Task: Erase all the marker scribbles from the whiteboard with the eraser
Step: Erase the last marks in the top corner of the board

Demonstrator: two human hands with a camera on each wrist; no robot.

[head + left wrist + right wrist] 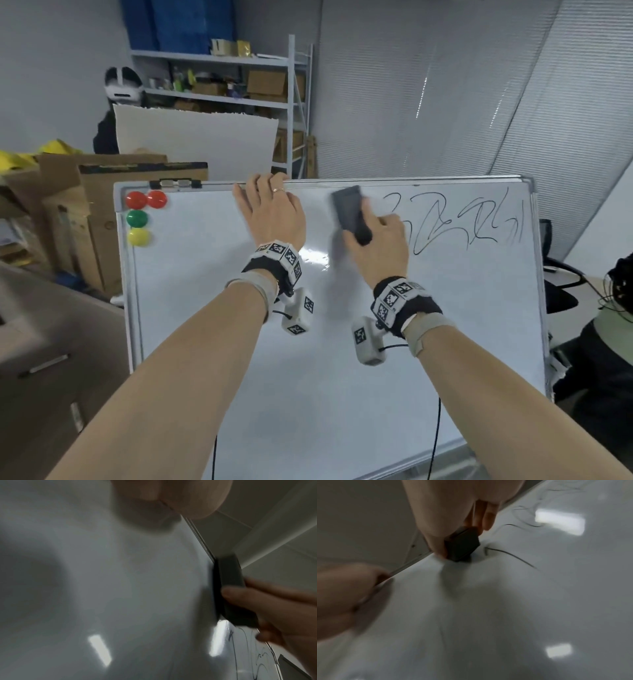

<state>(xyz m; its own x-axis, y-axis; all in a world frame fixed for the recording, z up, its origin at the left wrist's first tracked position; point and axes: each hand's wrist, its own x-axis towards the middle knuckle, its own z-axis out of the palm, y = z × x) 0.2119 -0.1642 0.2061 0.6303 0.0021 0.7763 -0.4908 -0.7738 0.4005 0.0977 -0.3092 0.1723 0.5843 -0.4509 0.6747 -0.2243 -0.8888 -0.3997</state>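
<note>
My right hand [378, 240] grips the eraser [350, 213], pressed flat on the board [308, 359] beside the scribbles [455, 219]. My left hand [272, 210] hooks its fingers over the top edge.

Both arms reach forward: the left hand [274, 212] lies flat with its fingers hooked over the board [308, 359] top, and the right hand [380, 240] grips the eraser [349, 212] just beside it.
</note>
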